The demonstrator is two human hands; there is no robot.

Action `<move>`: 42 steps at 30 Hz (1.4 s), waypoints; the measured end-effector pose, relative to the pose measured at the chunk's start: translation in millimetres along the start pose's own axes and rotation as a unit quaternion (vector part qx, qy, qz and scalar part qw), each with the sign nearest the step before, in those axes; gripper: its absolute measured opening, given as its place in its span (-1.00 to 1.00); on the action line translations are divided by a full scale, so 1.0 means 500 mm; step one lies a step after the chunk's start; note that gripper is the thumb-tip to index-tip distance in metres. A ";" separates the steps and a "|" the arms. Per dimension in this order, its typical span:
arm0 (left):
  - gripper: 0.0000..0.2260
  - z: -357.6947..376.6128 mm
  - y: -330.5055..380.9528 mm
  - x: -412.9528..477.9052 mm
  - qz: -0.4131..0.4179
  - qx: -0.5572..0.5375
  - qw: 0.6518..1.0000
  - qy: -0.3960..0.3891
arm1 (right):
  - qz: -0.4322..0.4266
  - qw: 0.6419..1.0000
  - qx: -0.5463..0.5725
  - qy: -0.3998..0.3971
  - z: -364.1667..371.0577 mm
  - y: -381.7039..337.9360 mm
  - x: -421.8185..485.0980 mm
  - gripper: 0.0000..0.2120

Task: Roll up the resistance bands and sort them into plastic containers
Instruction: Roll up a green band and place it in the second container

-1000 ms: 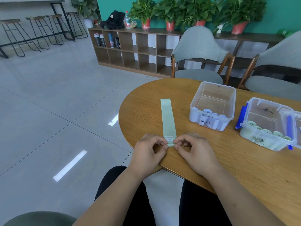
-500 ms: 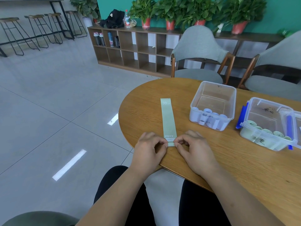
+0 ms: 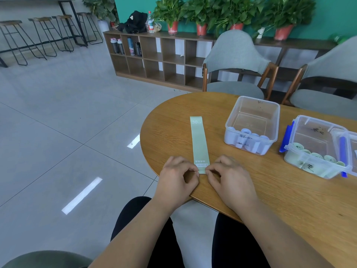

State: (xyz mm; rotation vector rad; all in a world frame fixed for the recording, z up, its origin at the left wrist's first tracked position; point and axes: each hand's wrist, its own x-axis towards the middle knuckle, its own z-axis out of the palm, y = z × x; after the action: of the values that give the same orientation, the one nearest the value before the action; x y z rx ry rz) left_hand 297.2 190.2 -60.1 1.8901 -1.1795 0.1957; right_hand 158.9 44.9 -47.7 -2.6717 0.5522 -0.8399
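Head view only. Seated at rounded wooden table (image 3: 270, 200), black trousers (image 3: 237, 246) below its edge. Pinching near end of pale green resistance band (image 3: 199, 140) with both hands: left hand (image 3: 176, 176) on left corner, thumb and forefinger closed on the edge, other fingers curled under; right hand (image 3: 230, 177) on right corner, same pinch, knuckles up. Both resting on tabletop, fingertips almost meeting across the band. Band flat and unrolled, running straight away from body, "30 LB" printed at far end, row of hearts and "HEAVY" at near end just beyond fingertips. Right of band, apart from it: clear plastic container (image 3: 253, 120), no lid, with white rolled bands (image 3: 249, 140) packed along near wall. Further right, just beside: second clear container (image 3: 313, 142) with blue latches (image 3: 286, 138), green rolled bands (image 3: 316, 156) along near wall, black handwriting on front, not readable. Right up against it, cut by frame edge: third clear container (image 3: 350, 140), contents not discernible. Behind table: two grey upholstered chairs (image 3: 235, 55) with wooden legs. Against teal wall: low brown cubby shelf (image 3: 164, 60) holding bottles (image 3: 133, 46), black bag (image 3: 135, 21) and potted plants (image 3: 170, 12) on top. Far left: metal bar stools (image 3: 44, 35) on grey tiled floor (image 3: 58, 122).
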 end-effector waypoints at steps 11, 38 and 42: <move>-0.95 0.000 -0.002 0.001 -0.004 0.009 1.000 -0.016 | 0.002 1.000 -0.020 -0.009 0.002 0.005 -0.005 -0.89; -0.91 -0.004 0.002 0.002 -0.003 0.011 0.999 -0.032 | 0.012 1.000 -0.010 -0.009 0.001 -0.001 -0.002 -0.97; -0.84 -0.001 0.000 0.002 -0.005 0.024 0.999 -0.029 | 0.011 1.000 -0.009 -0.007 0.003 0.002 -0.003 -0.90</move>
State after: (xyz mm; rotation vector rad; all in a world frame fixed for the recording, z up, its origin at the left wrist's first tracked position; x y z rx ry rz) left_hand 297.9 189.9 -59.0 1.9538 -1.2143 0.1653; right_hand 158.4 44.7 -50.1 -2.6815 0.5869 -0.8143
